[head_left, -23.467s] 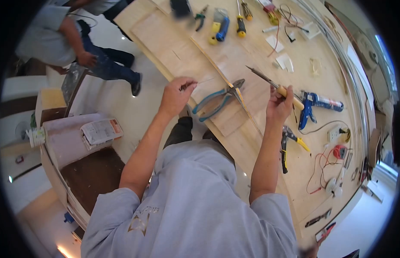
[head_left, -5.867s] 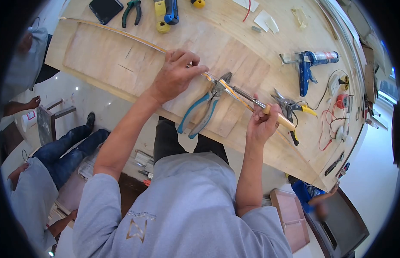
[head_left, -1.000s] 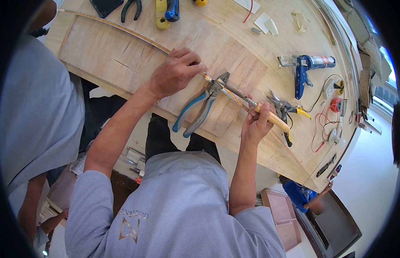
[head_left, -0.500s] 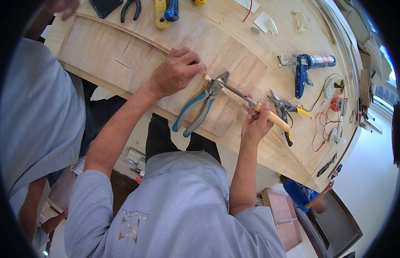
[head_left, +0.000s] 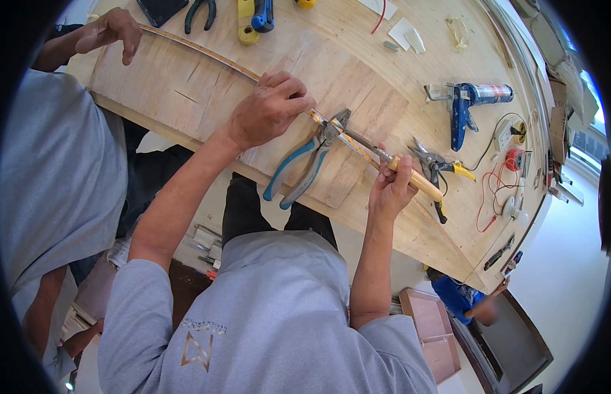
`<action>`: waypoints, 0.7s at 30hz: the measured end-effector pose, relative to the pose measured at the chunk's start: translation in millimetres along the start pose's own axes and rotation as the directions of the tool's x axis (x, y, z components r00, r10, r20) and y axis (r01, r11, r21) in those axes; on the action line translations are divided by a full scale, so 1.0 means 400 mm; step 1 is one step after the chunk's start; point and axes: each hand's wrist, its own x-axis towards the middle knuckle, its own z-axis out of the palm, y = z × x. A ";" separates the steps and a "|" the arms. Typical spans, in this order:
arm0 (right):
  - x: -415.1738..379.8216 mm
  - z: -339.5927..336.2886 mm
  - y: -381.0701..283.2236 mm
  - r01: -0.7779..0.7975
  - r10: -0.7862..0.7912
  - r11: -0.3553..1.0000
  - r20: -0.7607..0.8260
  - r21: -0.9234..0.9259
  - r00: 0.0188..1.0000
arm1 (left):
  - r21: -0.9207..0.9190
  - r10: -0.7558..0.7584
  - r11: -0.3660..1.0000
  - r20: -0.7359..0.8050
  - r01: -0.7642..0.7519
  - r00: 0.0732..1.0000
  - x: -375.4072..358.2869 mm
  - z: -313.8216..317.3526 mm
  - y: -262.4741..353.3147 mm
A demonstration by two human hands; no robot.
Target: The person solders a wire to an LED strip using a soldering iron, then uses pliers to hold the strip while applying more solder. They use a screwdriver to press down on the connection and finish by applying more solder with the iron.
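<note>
My left hand (head_left: 269,110) is closed, thumb and fingers pinched on a long thin strip (head_left: 207,51) with a yellow-orange face, like an LED strip. In my right hand (head_left: 392,187) is a wooden-handled tool (head_left: 420,179) with a slim metal shaft. The shaft points left toward the strip, its tip close to the jaws of the combination pliers (head_left: 310,161). These pliers have blue and grey handles and lie across the strip between my hands. Just right of my right hand lie yellow-and-black-handled snips (head_left: 440,164).
A co-worker's hand (head_left: 112,33) hovers by the strip's far left end. A blue caulking gun (head_left: 476,105), a power socket (head_left: 505,134) and red wires (head_left: 488,197) lie at right on the wooden table (head_left: 358,39). Another person in blue (head_left: 453,295) is beyond the table.
The co-worker's hand at upper left has come lower and further into view, fingers spread. My hands, the pliers and the wooden-handled tool look nearly the same.
</note>
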 end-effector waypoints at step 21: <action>-0.001 -0.001 -0.002 -0.005 0.005 1.000 0.004 -0.002 1.000 | 0.029 0.009 1.000 0.007 -0.010 1.000 -0.004 0.002 -0.002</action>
